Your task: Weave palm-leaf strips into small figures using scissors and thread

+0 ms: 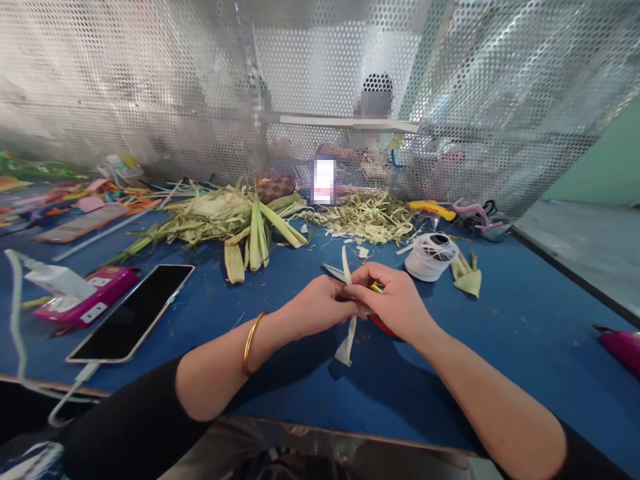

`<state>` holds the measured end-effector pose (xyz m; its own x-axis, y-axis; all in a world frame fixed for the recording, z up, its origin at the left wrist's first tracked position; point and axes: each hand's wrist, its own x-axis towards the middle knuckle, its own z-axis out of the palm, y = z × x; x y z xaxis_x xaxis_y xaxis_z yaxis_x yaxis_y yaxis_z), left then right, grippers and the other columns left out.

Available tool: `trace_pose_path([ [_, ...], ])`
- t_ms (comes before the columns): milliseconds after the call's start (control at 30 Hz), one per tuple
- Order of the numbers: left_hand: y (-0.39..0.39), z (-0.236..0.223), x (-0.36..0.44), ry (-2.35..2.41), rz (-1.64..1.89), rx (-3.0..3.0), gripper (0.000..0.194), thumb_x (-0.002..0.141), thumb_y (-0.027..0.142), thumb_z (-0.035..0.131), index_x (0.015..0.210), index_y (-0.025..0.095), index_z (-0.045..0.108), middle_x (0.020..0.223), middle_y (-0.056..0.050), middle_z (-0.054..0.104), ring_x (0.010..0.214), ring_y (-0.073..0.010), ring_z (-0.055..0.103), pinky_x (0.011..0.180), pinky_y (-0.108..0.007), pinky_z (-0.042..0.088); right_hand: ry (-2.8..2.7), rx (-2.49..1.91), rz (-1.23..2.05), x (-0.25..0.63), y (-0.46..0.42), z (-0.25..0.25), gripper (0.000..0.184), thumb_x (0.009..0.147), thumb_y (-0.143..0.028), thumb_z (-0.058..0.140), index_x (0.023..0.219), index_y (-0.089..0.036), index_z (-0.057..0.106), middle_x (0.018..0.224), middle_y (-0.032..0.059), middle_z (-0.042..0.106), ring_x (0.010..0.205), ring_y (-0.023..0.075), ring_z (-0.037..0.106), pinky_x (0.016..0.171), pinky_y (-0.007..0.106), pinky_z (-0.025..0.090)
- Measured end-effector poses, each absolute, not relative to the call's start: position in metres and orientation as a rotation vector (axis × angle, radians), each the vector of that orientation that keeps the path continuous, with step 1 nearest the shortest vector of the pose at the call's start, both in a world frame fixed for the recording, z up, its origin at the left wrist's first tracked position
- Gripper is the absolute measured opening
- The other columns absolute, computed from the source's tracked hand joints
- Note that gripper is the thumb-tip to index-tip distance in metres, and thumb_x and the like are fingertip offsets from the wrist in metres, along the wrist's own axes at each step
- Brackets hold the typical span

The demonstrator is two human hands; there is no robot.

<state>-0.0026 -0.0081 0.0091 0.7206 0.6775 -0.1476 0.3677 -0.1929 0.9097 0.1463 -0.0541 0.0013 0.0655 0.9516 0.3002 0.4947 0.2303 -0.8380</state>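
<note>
Both my hands meet over the blue table, fingers pinched together on a pale strip of corn husk (351, 337). The husk's narrow end sticks up above the fingers, and its wider end hangs down below them. My left hand (320, 305), with a gold bangle on the wrist, grips it from the left. From the right, my right hand (393, 297) closes on the same strip. Under the hands lie scissors (332, 271) with blades pointing left and a red and yellow handle partly hidden. Just beyond my right hand stands a spool of white thread (431, 257).
A heap of corn husks (215, 217) and a pile of shredded husk (367, 217) lie at the back. On the left are a phone (133, 313) on a cable and a magenta power strip (90, 300). A yellow-handled tool (435, 210) lies before the perforated metal screen (320, 60).
</note>
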Motion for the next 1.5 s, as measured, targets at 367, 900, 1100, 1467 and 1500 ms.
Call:
trace_pose_path([
  [367,-0.01,0.011,-0.002,0.815,0.374,1.727,0.025,0.069,0.035,0.064,0.054,0.015,0.061,0.046,0.004,0.051,0.045,-0.0073,0.04,0.049,-0.022,0.029,-1.527,-1.408,0.424,0.143,-0.056,-0.001,0.019,0.078,-0.031,0.055,0.063,-0.02,0.05,0.059,-0.0024,0.051,0.058,0.0131,0.048,0.057,0.026,0.038],
  [900,0.002,0.016,-0.007,0.912,0.59,1.519,0.03,0.076,0.037,0.059,0.055,0.017,0.053,0.048,0.004,0.047,0.041,-0.0053,0.035,0.042,-0.02,0.025,-1.806,-1.557,0.539,0.158,-0.051,0.0,0.029,0.091,-0.041,0.046,0.074,-0.02,0.059,0.065,-0.0012,0.062,0.063,0.0141,0.055,0.062,0.026,0.039],
  [1100,0.004,0.017,-0.008,0.879,0.546,1.483,0.023,0.075,0.036,0.06,0.065,0.015,0.063,0.046,0.006,0.042,0.042,-0.0057,0.033,0.042,-0.02,0.023,-1.815,-1.492,0.483,0.159,-0.052,0.001,0.023,0.088,-0.032,0.048,0.073,-0.02,0.06,0.058,-0.0032,0.056,0.054,0.0118,0.047,0.055,0.024,0.035],
  [1467,0.007,0.018,-0.009,0.845,0.499,1.477,0.029,0.07,0.044,0.068,0.068,0.015,0.066,0.048,0.005,0.046,0.043,-0.006,0.038,0.043,-0.019,0.029,-1.779,-1.554,0.436,0.162,-0.05,-0.002,0.027,0.09,-0.029,0.046,0.073,-0.019,0.064,0.06,-0.0013,0.06,0.058,0.0135,0.052,0.057,0.025,0.037],
  [1500,0.007,0.017,-0.009,0.851,0.498,1.457,0.031,0.071,0.046,0.067,0.069,0.015,0.067,0.049,0.004,0.049,0.043,-0.0065,0.04,0.044,-0.019,0.03,-1.797,-1.556,0.422,0.163,-0.049,-0.002,0.027,0.09,-0.029,0.045,0.075,-0.019,0.064,0.064,-0.0001,0.063,0.062,0.0148,0.055,0.06,0.026,0.04],
])
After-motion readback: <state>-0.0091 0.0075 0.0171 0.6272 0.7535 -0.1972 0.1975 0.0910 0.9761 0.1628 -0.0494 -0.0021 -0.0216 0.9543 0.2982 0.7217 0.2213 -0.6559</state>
